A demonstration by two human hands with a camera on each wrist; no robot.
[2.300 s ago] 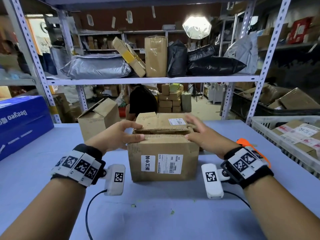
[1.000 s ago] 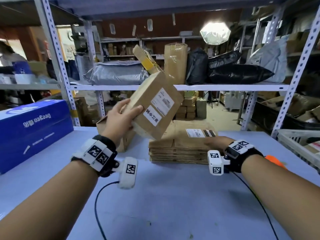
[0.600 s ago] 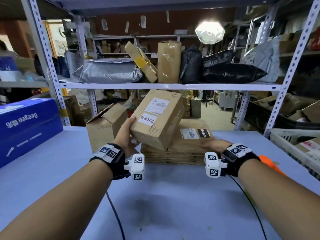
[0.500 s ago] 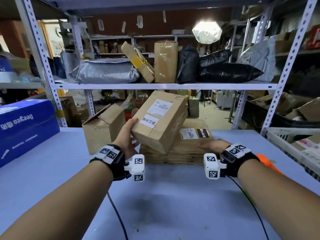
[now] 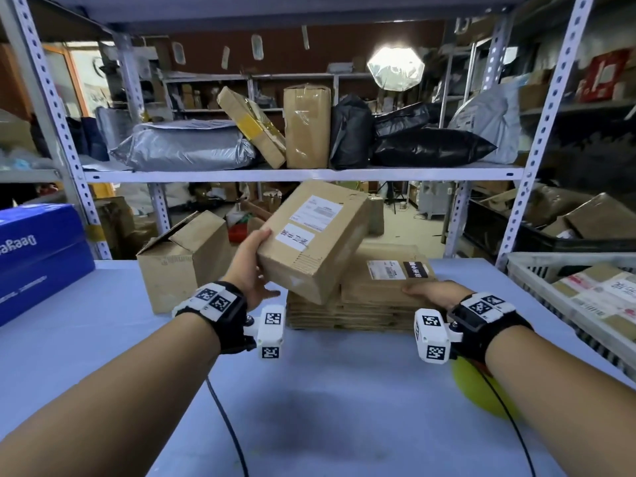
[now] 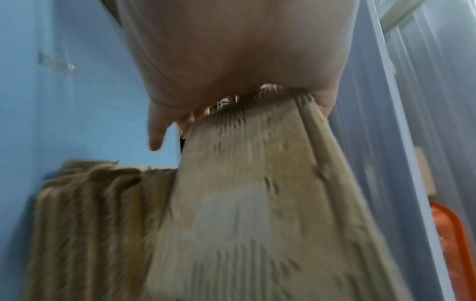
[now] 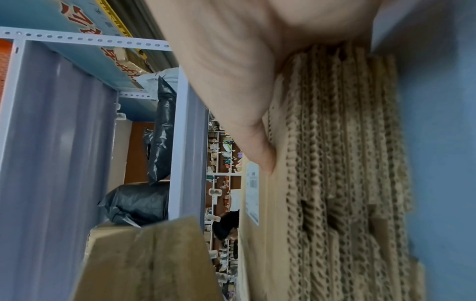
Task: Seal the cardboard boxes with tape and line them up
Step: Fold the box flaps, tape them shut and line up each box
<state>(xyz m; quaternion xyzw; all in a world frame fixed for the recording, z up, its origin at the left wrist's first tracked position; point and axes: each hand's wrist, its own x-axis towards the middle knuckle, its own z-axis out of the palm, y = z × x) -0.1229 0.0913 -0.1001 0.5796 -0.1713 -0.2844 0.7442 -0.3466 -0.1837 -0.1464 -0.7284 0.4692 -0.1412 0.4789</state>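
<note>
Box in hand: a closed brown cardboard box with two white labels point(image 5: 311, 241), tilted and lifted above the table, its low corner over the near left of the stack.
Stack: flattened brown corrugated cardboard sheets point(image 5: 361, 304) piled on the pale blue table point(image 5: 327, 390).
How to do this step well: I judge I am carrying the box left to set it in line, so I should level it before lowering, and keep the stack pinned so it does not slide.
My left hand point(image 5: 249, 270): fingers curled round the box's near left edge, thumb underneath; it alone carries the box.
My right hand point(image 5: 432, 293): laid flat, fingers straight, on the stack's near right corner, thumb along the top sheet.
Neighbour box: an open brown cardboard box with a raised flap point(image 5: 182, 256) stands on the table just left of my left hand.
Tape tool: an orange object point(image 6: 453, 244) shows at the left wrist view's edge; what it is I cannot tell.
</note>
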